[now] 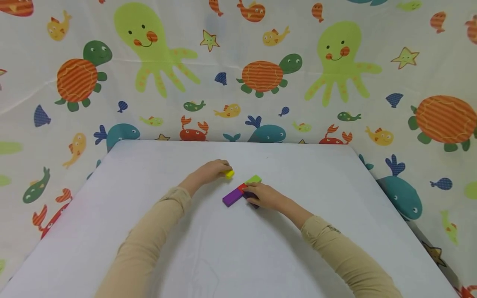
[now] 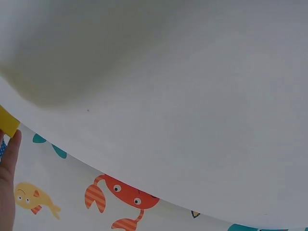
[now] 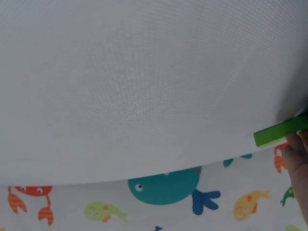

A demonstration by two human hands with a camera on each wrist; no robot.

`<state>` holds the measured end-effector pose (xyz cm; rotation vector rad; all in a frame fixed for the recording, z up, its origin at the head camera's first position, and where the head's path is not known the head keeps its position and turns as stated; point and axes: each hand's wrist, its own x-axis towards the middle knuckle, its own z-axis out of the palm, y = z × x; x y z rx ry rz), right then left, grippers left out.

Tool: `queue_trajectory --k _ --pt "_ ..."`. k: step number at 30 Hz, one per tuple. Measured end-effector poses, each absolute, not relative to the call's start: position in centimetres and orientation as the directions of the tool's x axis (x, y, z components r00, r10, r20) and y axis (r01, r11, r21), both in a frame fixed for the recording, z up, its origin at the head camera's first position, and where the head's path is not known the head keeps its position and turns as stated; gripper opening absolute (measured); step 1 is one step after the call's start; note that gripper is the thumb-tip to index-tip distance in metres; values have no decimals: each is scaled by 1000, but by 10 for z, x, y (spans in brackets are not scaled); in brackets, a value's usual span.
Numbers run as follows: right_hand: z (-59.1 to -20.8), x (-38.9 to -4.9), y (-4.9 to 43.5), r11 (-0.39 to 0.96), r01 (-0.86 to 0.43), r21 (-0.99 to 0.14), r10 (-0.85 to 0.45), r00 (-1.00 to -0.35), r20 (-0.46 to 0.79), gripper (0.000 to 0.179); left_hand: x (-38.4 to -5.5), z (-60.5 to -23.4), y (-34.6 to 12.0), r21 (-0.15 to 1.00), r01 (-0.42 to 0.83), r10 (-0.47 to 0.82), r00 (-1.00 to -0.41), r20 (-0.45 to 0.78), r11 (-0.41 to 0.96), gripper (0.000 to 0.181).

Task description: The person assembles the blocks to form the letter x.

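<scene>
My left hand [image 1: 213, 171] pinches a small yellow block [image 1: 229, 174] at the fingertips, over the far middle of the table; in the left wrist view the yellow block [image 2: 8, 122] shows at the left edge beside a finger. To its right, a purple block [image 1: 232, 198], a red block [image 1: 242, 187] and a light green block [image 1: 254, 179] form a slanting row. My right hand [image 1: 263, 195] grips a dark block [image 1: 256, 206] that joins the row from the near right, fingertips at the red block. Most of the dark block is hidden under the palm. The green block [image 3: 279, 132] appears beside the fingers in the right wrist view.
The blocks lie on a large table with a white cover [image 1: 201, 248]. Behind it and along its sides hangs a curtain [image 1: 231, 95] printed with sea animals. Both forearms, in beige sleeves [image 1: 143, 240], reach in from the near edge.
</scene>
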<state>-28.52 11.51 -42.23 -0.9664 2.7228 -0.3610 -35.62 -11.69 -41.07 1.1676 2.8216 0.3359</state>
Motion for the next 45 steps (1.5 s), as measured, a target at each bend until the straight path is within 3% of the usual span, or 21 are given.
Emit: queue_trajectory --k 7,14,22,45 --pt "-423 -286 113 761 -573 -305 -628 -768 -127 40 -359 -416 -108 216 740 753 -657 32 637 27" --pt "-421 -288 111 756 -584 -298 -635 -764 -114 38 -361 -423 -105 249 718 742 -670 -7 650 29" --pt "-418 -289 110 759 -583 -290 -634 -763 -125 38 -361 -426 -103 262 737 765 -644 -6 623 29" --pt "-417 -289 112 732 -612 -300 -662 -743 -100 36 -355 -430 -96 178 814 824 -566 30 553 30"
